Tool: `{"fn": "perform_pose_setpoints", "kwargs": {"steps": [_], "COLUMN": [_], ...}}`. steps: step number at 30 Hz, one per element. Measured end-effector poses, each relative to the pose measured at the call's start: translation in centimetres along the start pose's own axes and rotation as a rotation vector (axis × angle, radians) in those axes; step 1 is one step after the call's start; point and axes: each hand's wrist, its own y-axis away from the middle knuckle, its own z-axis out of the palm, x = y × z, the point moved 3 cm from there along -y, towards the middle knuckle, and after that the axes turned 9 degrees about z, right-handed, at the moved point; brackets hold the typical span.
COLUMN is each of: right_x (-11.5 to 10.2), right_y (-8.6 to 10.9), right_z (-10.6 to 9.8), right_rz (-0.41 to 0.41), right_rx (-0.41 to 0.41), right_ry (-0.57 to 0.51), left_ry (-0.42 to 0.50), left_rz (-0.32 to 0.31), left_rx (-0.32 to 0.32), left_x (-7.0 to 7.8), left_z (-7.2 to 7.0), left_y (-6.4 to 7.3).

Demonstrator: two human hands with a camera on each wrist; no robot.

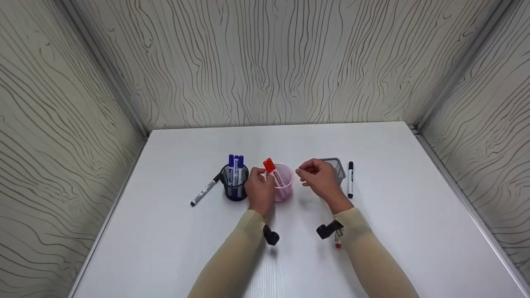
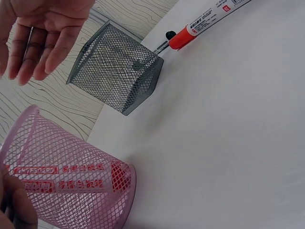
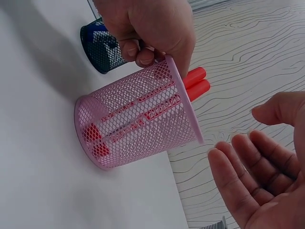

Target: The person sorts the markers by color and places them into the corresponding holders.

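Observation:
A pink mesh pen cup (image 1: 285,194) stands upright on the table, with two red-capped markers (image 1: 269,165) leaning in it. My left hand (image 1: 261,190) grips the cup's rim on its left side; in the right wrist view the curled fingertips (image 3: 145,57) show at the rim. Just right of the cup, my right hand (image 1: 321,178) is held in the air, fingers loosely bent and apart from the cup. Nothing lies between those fingers in the right wrist view. Behind this hand is a grey mesh holder (image 1: 340,169), partly hidden.
Left of the left hand, a black mesh cup (image 1: 235,193) holds several blue markers (image 1: 236,165). One black marker (image 1: 205,192) lies beside it, another (image 1: 351,180) right of the grey holder. A red-capped marker (image 1: 338,245) lies partly under the right forearm. Patterned walls enclose the table.

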Motion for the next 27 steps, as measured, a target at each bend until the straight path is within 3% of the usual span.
{"fn": "perform_pose_setpoints", "kwargs": {"steps": [16,27], "right_x": [1.2,1.6], "right_y": [0.2,1.3], "right_z": [-1.9,-4.2], "right_rz": [0.083,0.087], "right_rx": [0.023,0.094], "right_ry": [0.004,0.097], "left_ry": [0.017,0.033], "left_rz": [0.001,0.010], "left_rx": [-0.006,0.011], "left_x": [-0.1,-0.3], "left_z": [-0.1,0.0], "left_y": [-0.1,0.0]}}
